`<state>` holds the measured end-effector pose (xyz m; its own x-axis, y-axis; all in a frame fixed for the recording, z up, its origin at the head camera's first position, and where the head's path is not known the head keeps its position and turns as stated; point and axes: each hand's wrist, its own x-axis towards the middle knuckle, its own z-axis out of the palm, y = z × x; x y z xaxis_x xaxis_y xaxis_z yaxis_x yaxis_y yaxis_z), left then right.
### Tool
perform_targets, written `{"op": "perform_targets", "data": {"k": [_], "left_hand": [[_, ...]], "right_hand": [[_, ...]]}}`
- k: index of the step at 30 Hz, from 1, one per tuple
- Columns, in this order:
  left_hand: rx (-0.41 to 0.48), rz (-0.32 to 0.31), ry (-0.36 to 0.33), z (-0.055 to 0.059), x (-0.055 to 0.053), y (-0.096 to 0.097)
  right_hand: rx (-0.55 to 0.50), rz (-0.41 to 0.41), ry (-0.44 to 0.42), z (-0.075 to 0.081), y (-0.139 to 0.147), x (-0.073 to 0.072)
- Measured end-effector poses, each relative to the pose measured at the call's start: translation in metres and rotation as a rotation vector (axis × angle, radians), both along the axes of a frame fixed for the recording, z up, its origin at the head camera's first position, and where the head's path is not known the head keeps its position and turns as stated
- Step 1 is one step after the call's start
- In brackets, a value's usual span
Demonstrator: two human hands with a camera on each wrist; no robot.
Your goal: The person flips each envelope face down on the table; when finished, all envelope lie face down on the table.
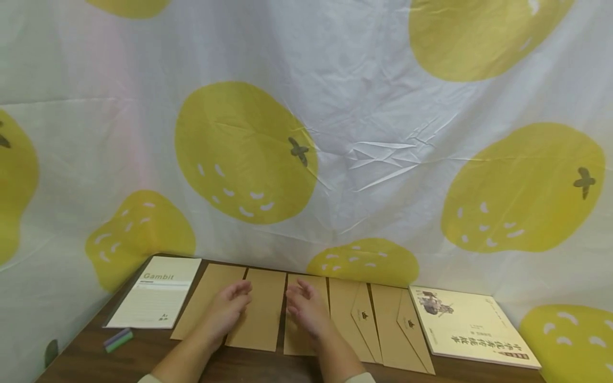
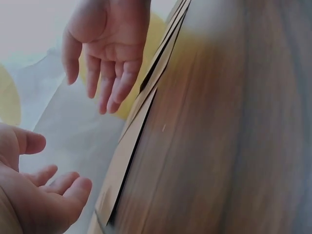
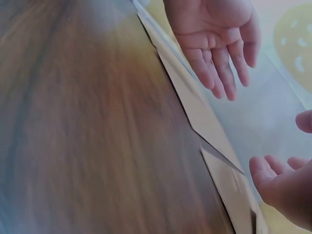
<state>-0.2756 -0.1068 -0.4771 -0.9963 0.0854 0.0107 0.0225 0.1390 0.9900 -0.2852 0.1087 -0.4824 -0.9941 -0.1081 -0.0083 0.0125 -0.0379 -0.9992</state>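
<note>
Both hands hover over a row of several brown kraft envelopes, palms turned toward each other and nothing between them. My left hand [image 1: 224, 313] overlaps the two leftmost envelopes, the second being a plain envelope [image 1: 258, 303]. My right hand [image 1: 310, 313] is over the middle envelope [image 1: 298, 335]. To its right lie two envelopes with pointed flaps showing, one flap envelope [image 1: 342, 319] nearer and an outer flap envelope [image 1: 399, 340]. In the left wrist view the right hand [image 2: 109, 53] has its fingers loosely extended; in the right wrist view the left hand [image 3: 214, 44] does too.
A white "Gambit" notebook [image 1: 155, 292] lies left of the envelopes, with a purple stick [image 1: 117, 337] and a green stick [image 1: 119, 342] in front. At the right is a cream book [image 1: 471, 327]. A lemon-print curtain [image 1: 345, 159] hangs behind the dark wooden table [image 1: 258, 367].
</note>
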Motion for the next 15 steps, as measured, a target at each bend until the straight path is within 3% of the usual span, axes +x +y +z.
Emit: {"op": "perform_targets", "data": {"k": [7,15], "left_hand": [[0.083,-0.042,0.003,0.003,0.006,0.031],[0.087,-0.096,-0.024,0.000,0.011,0.062]], "right_hand": [[0.035,-0.061,0.012,0.004,0.035,0.004],[0.070,-0.090,0.017,0.004,0.070,0.011]]}}
